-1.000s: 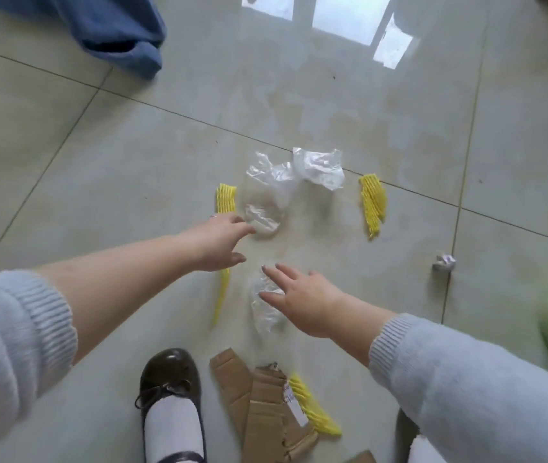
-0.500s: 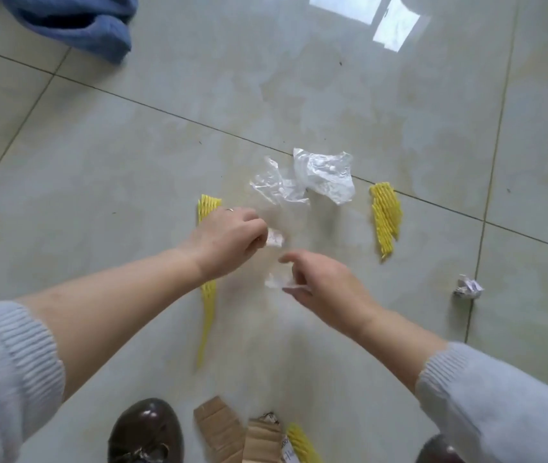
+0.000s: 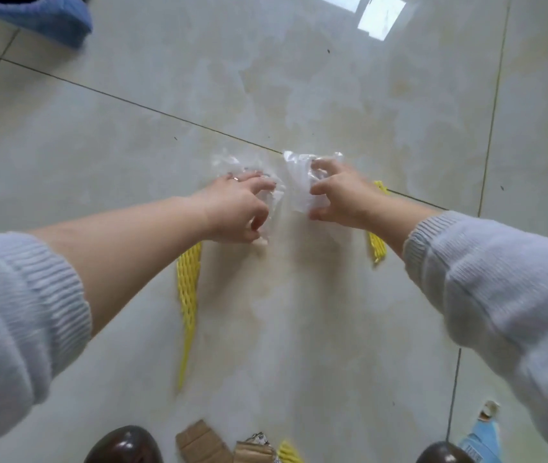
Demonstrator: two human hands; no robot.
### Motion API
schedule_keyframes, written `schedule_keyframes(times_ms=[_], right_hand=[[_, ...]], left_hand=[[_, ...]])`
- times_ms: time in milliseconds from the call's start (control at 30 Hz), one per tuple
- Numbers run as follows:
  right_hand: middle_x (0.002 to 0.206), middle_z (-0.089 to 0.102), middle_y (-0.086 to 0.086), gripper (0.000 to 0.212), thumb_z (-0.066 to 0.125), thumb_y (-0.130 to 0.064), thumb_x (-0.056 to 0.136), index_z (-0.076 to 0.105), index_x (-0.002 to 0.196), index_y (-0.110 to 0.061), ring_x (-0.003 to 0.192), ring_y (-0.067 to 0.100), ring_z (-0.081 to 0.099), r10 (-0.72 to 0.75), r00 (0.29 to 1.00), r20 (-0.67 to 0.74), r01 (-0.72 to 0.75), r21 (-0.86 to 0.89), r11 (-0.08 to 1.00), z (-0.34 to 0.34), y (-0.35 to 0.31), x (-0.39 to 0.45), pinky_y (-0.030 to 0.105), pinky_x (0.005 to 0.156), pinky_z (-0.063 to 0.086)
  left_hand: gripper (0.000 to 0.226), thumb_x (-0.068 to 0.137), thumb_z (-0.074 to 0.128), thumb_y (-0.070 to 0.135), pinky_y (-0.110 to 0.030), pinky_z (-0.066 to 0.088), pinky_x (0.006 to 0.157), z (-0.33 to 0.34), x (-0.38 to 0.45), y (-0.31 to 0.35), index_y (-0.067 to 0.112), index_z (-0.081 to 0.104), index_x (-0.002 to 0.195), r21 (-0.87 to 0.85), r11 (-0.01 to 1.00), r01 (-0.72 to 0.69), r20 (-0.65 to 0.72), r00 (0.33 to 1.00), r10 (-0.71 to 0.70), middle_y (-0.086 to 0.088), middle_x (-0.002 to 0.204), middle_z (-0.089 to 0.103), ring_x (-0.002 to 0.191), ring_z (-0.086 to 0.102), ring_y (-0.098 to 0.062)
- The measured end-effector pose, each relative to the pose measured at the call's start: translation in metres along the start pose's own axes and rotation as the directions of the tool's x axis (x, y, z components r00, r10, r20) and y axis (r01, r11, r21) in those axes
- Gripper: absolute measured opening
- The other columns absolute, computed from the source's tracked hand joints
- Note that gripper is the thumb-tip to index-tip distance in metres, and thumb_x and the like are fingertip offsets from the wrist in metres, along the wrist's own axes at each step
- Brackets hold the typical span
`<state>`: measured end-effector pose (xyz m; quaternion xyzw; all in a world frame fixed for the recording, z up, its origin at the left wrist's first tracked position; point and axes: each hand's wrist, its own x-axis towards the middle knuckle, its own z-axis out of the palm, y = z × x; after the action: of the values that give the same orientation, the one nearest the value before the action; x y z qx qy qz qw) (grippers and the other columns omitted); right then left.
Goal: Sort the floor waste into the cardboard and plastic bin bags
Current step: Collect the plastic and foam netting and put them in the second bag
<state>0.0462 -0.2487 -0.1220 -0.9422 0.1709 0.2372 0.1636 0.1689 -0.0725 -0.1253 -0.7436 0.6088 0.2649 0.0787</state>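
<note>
Two crumpled clear plastic wraps lie on the tiled floor in the middle of the view. My left hand [image 3: 239, 208] is closed on the left plastic wrap [image 3: 229, 163], with more clear film bunched under its palm. My right hand [image 3: 339, 195] grips the right plastic wrap [image 3: 296, 182] with fingers curled into it. A long yellow foam net [image 3: 187, 295] lies below my left wrist. Another yellow foam net [image 3: 377, 248] is partly hidden behind my right forearm. Brown cardboard pieces [image 3: 202, 442] sit at the bottom edge.
A blue fabric item [image 3: 48, 18] lies at the top left. Two dark shoes [image 3: 122, 446] [image 3: 441, 454] show at the bottom edge. A light blue packet [image 3: 481, 439] lies at the bottom right, and a small yellow net [image 3: 287, 452] beside the cardboard.
Both hands have reached farther forward, carrying the small film pieces they picked up, and now close on the two larger plastic wraps. The view has shifted forward.
</note>
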Motion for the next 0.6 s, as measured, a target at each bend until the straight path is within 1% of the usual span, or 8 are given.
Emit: schedule_keyframes(times_ms=[67, 133, 267, 333, 400, 467, 533, 600], right_hand=[[0.14, 0.04, 0.005, 0.025, 0.066, -0.026, 0.082, 0.062, 0.105, -0.017, 0.13, 0.028, 0.035, 0.035, 0.992, -0.119, -0.032, 0.029, 0.999, 0.008, -0.004, -0.003, 0.035, 0.101, 0.038], [0.123, 0.051, 0.007, 0.02, 0.061, -0.016, 0.084, 0.056, 0.103, -0.014, 0.117, 0.029, 0.044, 0.076, 0.974, -0.212, -0.064, 0.064, 0.996, 0.017, -0.013, -0.009, 0.033, 0.087, 0.04], [0.11, 0.059, 0.014, 0.04, 0.056, -0.013, 0.085, 0.039, 0.121, -0.013, 0.1, 0.035, 0.056, 0.262, 0.953, -0.155, -0.203, 0.319, 0.926, 0.034, -0.04, -0.015, 0.033, 0.07, 0.036], [0.11, 0.061, 0.016, 0.044, 0.057, -0.015, 0.084, 0.041, 0.125, -0.01, 0.1, 0.036, 0.057, 0.292, 0.942, -0.164, -0.194, 0.446, 0.874, 0.031, -0.049, -0.022, 0.034, 0.071, 0.04], [0.109, 0.062, 0.016, 0.033, 0.057, -0.012, 0.082, 0.055, 0.115, -0.007, 0.102, 0.035, 0.056, 0.304, 0.909, -0.287, -0.133, 0.49, 0.862, 0.023, -0.047, -0.034, 0.029, 0.072, 0.036], [0.106, 0.062, 0.019, 0.024, 0.056, -0.013, 0.082, 0.063, 0.104, -0.007, 0.098, 0.035, 0.057, 0.364, 0.841, -0.399, -0.097, 0.551, 0.829, 0.018, -0.032, -0.048, 0.025, 0.073, 0.035], [0.103, 0.061, 0.017, 0.02, 0.054, -0.024, 0.081, 0.064, 0.097, -0.02, 0.096, 0.037, 0.059, 0.453, 0.783, -0.426, -0.089, 0.644, 0.76, 0.021, -0.012, -0.058, 0.033, 0.082, 0.046], [0.105, 0.059, 0.012, 0.024, 0.054, -0.041, 0.077, 0.06, 0.093, -0.024, 0.105, 0.036, 0.056, 0.497, 0.793, -0.353, -0.167, 0.658, 0.734, 0.029, 0.006, -0.062, 0.04, 0.091, 0.047]], left_hand=[[0.017, 0.08, 0.067, 0.036, -0.04, 0.037, 0.102, 0.015, -0.002, -0.002, 0.019, 0.067, 0.081, -0.013, 0.999, -0.038, -0.162, 0.986, 0.035, -0.01, 0.145, 0.042, 0.132, 0.038, -0.036], [0.015, 0.079, 0.068, 0.026, -0.038, 0.043, 0.08, 0.022, -0.004, -0.001, 0.013, 0.063, 0.079, -0.072, 0.997, -0.026, -0.299, 0.954, 0.003, -0.015, 0.121, 0.057, 0.105, 0.053, -0.039], [0.002, 0.085, 0.05, 0.013, -0.035, 0.038, 0.06, 0.012, 0.001, 0.004, 0.012, 0.051, 0.087, -0.153, 0.987, 0.051, -0.27, 0.958, -0.091, -0.011, 0.098, 0.053, 0.078, 0.046, -0.029], [0.01, 0.085, 0.048, 0.011, -0.035, 0.034, 0.059, 0.001, 0.001, 0.007, 0.012, 0.053, 0.094, -0.257, 0.964, 0.066, -0.361, 0.919, -0.159, -0.011, 0.099, 0.053, 0.077, 0.047, -0.028], [0.025, 0.085, 0.053, 0.01, -0.037, 0.041, 0.068, -0.009, -0.012, 0.005, 0.012, 0.054, 0.109, -0.414, 0.909, 0.051, -0.458, 0.851, -0.256, -0.009, 0.1, 0.056, 0.084, 0.05, -0.028], [0.033, 0.083, 0.059, 0.008, -0.031, 0.039, 0.076, -0.012, -0.035, -0.002, 0.011, 0.057, 0.116, -0.47, 0.883, 0.002, -0.529, 0.8, -0.283, -0.009, 0.095, 0.056, 0.089, 0.049, -0.02], [0.025, 0.081, 0.062, 0.007, -0.02, 0.034, 0.073, -0.003, -0.062, -0.01, 0.011, 0.066, 0.106, -0.445, 0.895, 0.014, -0.513, 0.815, -0.268, -0.007, 0.091, 0.055, 0.088, 0.051, -0.02], [0.015, 0.08, 0.065, 0.005, -0.017, 0.033, 0.079, 0.017, -0.086, -0.015, 0.012, 0.071, 0.092, -0.457, 0.889, 0.027, -0.444, 0.859, -0.254, -0.008, 0.096, 0.057, 0.093, 0.056, -0.024]])
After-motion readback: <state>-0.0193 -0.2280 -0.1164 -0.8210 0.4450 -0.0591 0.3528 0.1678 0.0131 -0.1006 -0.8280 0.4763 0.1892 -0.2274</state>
